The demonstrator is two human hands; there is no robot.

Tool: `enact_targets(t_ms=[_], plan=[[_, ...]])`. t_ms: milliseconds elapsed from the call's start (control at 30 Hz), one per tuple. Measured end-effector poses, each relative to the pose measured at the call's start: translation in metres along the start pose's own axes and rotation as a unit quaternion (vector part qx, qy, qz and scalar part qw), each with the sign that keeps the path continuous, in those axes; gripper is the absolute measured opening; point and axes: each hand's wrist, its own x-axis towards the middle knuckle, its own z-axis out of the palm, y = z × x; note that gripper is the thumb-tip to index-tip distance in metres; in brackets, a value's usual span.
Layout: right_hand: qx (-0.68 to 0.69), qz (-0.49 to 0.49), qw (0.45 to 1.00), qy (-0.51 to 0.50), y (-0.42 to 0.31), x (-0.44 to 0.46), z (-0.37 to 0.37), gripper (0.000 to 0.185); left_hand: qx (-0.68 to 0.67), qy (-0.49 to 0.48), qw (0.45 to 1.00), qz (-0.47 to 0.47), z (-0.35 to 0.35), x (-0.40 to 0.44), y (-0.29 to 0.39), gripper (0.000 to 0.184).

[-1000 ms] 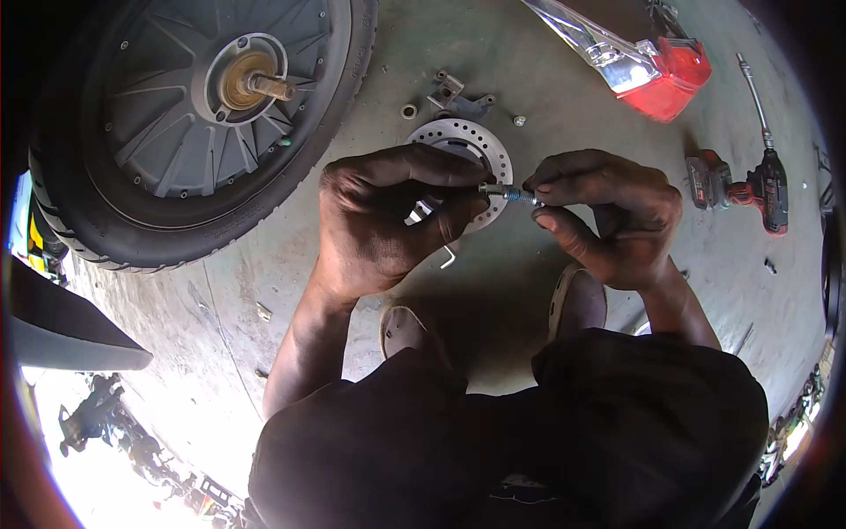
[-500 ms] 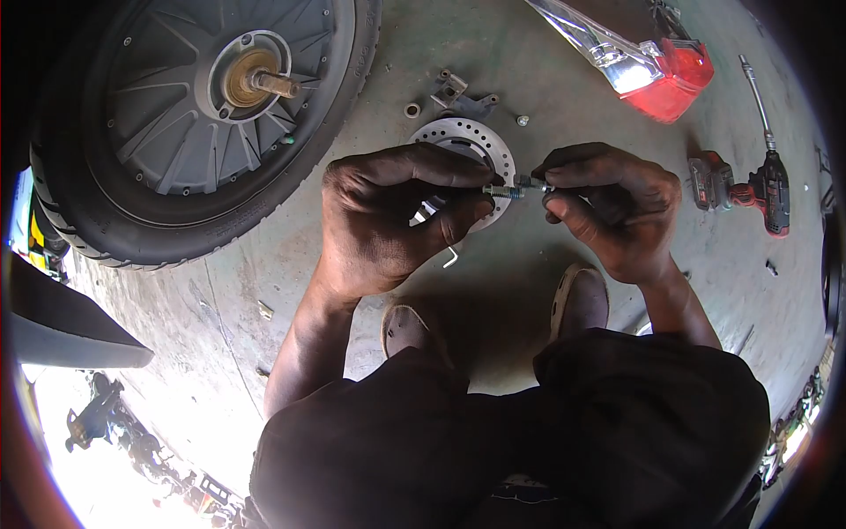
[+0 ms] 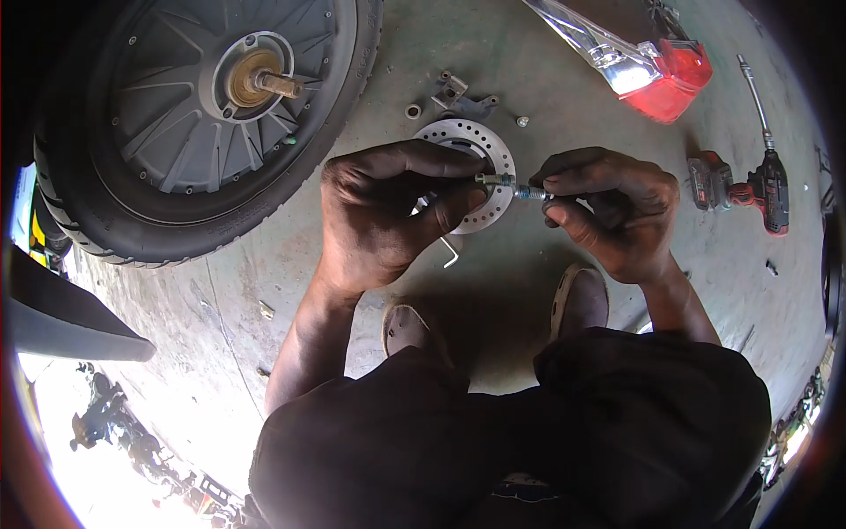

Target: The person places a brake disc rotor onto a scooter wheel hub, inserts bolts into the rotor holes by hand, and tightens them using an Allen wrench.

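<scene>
Thumb and fingers of my left hand [image 3: 388, 212] pinch a small threaded bolt [image 3: 500, 180], which points right. Opposite it, my right hand [image 3: 612, 207] grips a second bolt [image 3: 530, 192] with bluish threads between thumb and fingertips. The two bolt ends lie close together; whether they touch I cannot tell. Behind and below the hands lies a round brake disc [image 3: 498, 154] with a ring of holes, partly covered by my left hand. A bent hex key [image 3: 452, 254] shows its short end under my left hand.
A large wheel [image 3: 189, 176] stands at the upper left. Above the disc lie a metal bracket [image 3: 476, 106], a ring [image 3: 412, 111] and a small bolt [image 3: 523, 122]. A red-and-clear lamp [image 3: 674, 84] and a cordless driver [image 3: 774, 194] lie to the right. My shoes are below.
The bolts have shifted against each other between the fingertips. More of the left bolt now shows, and my left fingertips have drawn slightly left and up.
</scene>
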Motion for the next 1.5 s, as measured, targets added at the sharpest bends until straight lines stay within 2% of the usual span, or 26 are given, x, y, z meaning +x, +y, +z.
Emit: enact_targets(t_ms=[167, 233, 667, 767, 867, 933, 1000, 1167, 1267, 1333, 1367, 1433, 1467, 1500], plan=[[0.012, -0.006, 0.999, 0.03, 0.001, -0.001, 0.001, 0.02, -0.011, -0.021, 1.0, 0.011, -0.004, -0.001, -0.004, 0.022], [-0.006, -0.002, 1.0, 0.003, 0.0, -0.001, 0.0, 0.02, -0.007, -0.025, 1.0, 0.013, -0.004, -0.002, -0.004, 0.021], [-0.018, -0.028, 0.999, -0.004, 0.003, 0.0, -0.002, 0.02, -0.009, -0.015, 1.0, 0.009, -0.002, -0.002, -0.002, 0.022], [-0.064, -0.073, 0.994, -0.052, 0.008, -0.002, -0.002, 0.017, -0.026, 0.001, 1.0, -0.004, -0.002, -0.001, -0.003, 0.022], [-0.023, -0.034, 0.998, -0.037, 0.012, -0.006, 0.0, 0.015, -0.076, 0.025, 0.996, -0.025, -0.008, 0.001, -0.012, 0.021], [-0.005, 0.045, 0.999, 0.003, 0.017, -0.009, -0.005, 0.015, -0.12, 0.04, 0.991, -0.033, -0.012, 0.003, -0.021, 0.022], [0.029, 0.057, 0.997, 0.039, 0.038, -0.011, -0.013, 0.015, -0.17, 0.074, 0.981, -0.065, -0.014, 0.003, -0.028, 0.022], [0.085, 0.074, 0.987, 0.115, 0.075, -0.013, -0.03, 0.019, -0.157, 0.069, 0.982, -0.082, -0.014, 0.002, -0.038, 0.022], [0.045, 0.112, 0.986, 0.118, 0.088, -0.012, -0.041, 0.022, -0.151, 0.058, 0.982, -0.094, -0.013, 0.002, -0.04, 0.022], [-0.053, 0.129, 0.981, 0.137, 0.101, -0.008, -0.047, 0.026, -0.151, 0.059, 0.981, -0.102, -0.011, 0.005, -0.042, 0.021], [-0.052, 0.133, 0.98, 0.14, 0.106, -0.005, -0.051, 0.026, -0.154, 0.062, 0.981, -0.1, -0.01, 0.006, -0.043, 0.021], [-0.274, 0.093, 0.952, 0.096, 0.118, 0.001, -0.061, 0.032, -0.155, 0.061, 0.981, -0.102, -0.009, 0.01, -0.046, 0.022], [-0.273, 0.099, 0.952, 0.099, 0.133, 0.003, -0.067, 0.032, -0.15, 0.064, 0.981, -0.109, -0.008, 0.012, -0.048, 0.022], [-0.346, 0.057, 0.931, 0.104, 0.146, 0.006, -0.07, 0.035, -0.146, 0.067, 0.98, -0.118, -0.007, 0.015, -0.051, 0.022]])
